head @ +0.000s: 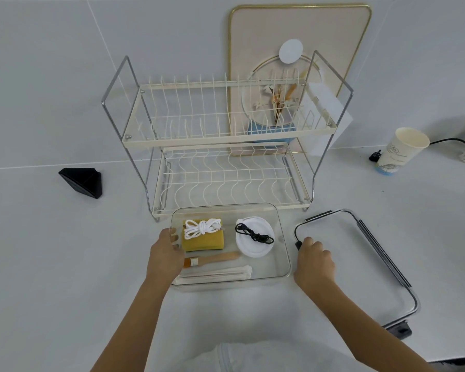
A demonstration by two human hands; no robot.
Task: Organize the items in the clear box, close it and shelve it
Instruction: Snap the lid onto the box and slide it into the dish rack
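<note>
left hand (167, 255) gripping clear box (282, 253), lidless

Your left hand (167, 253): forearm bare, reaching forward from the near edge, palm down, fingers curled over a rim, thumb side inward. Your right hand (315, 261): forearm bare, angled in from the near right, knuckles up, fingers bent into a loose fist, tips pinching something thin. Both hands level, well apart.
</note>
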